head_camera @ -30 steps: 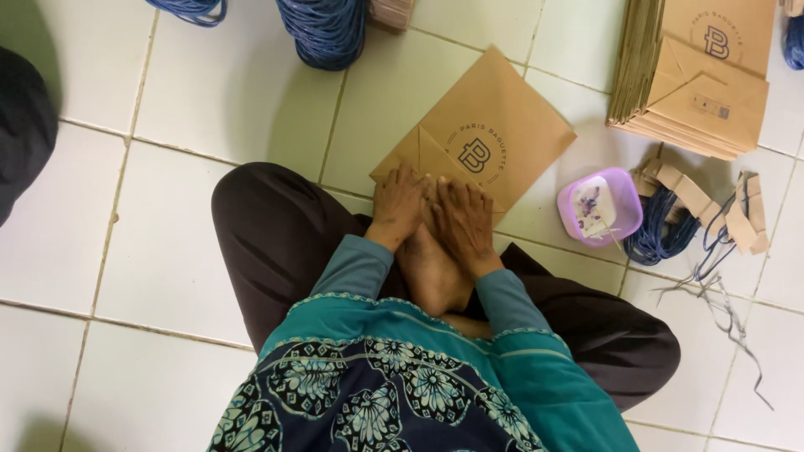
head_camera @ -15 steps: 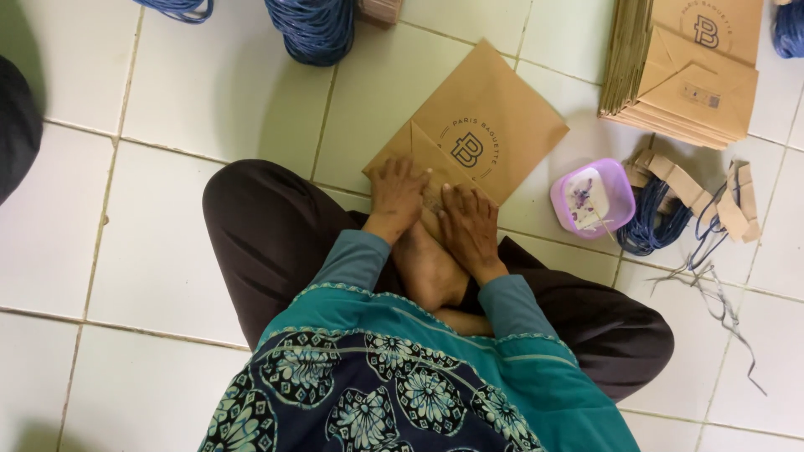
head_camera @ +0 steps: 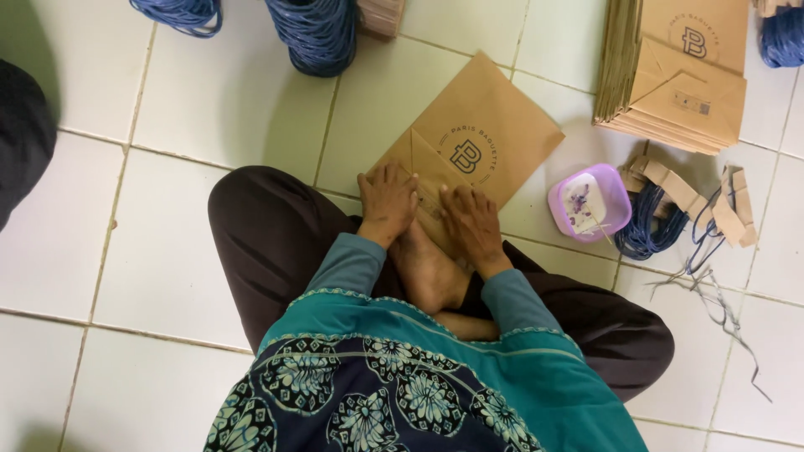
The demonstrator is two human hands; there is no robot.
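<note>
1. Currently both hands are pressed flat, palms down, fingers spread, on the near end of a brown paper bag [head_camera: 481, 134]. Nothing is gripped.
2. Left hand [head_camera: 387, 201] sits on the bag's folded bottom corner, fingers pointing away from the body.
3. Right hand [head_camera: 473, 224] lies just beside it on the same fold, slightly nearer the body. The thumbs are close; contact between them can't be confirmed.
4. Bag lies flat on the floor, rotated diagonally, printed round logo facing up. Its near end rests against the person's bare foot [head_camera: 427, 272], tucked between the crossed legs in dark trousers [head_camera: 268, 243].
5. Teal sleeves [head_camera: 352, 264] and a teal and navy floral top [head_camera: 402, 393] fill the lower frame.
6. Right of the bag: small lilac plastic tub [head_camera: 589, 202], touching or just beside a bundle of blue cord [head_camera: 645, 230].
7. Further right: short brown paper strips [head_camera: 678, 188] and loose cord ends trailing over the tiles.
8. Top right: stack of flat brown bags [head_camera: 678, 71], same type, well apart from the hands.
9. Top edge: two coils of blue cord [head_camera: 314, 33], cut off by the frame.
10. Surface: white tiled floor [head_camera: 167, 209] with grey grout lines. A dark object [head_camera: 21, 138] intrudes at the left edge; can't tell what it is.
</note>
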